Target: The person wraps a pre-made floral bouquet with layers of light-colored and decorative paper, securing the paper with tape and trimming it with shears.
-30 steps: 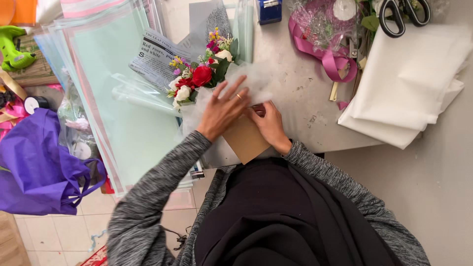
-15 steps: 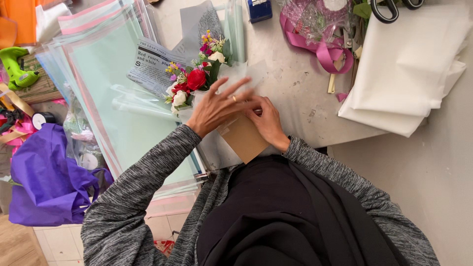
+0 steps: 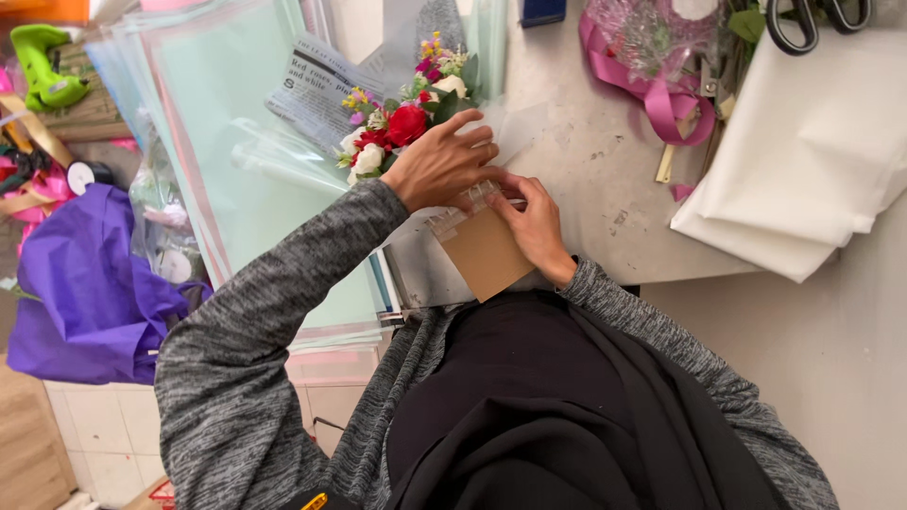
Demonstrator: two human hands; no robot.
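Note:
A small bouquet (image 3: 402,127) of red, white and pink flowers lies on the grey worktop (image 3: 605,179), its stems wrapped in brown kraft paper (image 3: 484,253) and a clear film sheet (image 3: 515,127). My left hand (image 3: 444,165) presses flat over the wrap just below the blooms. My right hand (image 3: 531,222) pinches the clear film and the top edge of the brown paper beside it. The stems are hidden under both hands.
Pale green and pink-edged wrapping sheets (image 3: 217,161) and newsprint paper (image 3: 316,90) lie left. Folded white fabric (image 3: 812,161), pink ribbon (image 3: 652,94) and black scissors (image 3: 803,17) sit right. A purple bag (image 3: 80,283) and a green glue gun (image 3: 42,61) are at far left.
My left hand has slid a little toward the flowers, and my right hand has closed in on the film at the paper's top edge. The view has shifted slightly.

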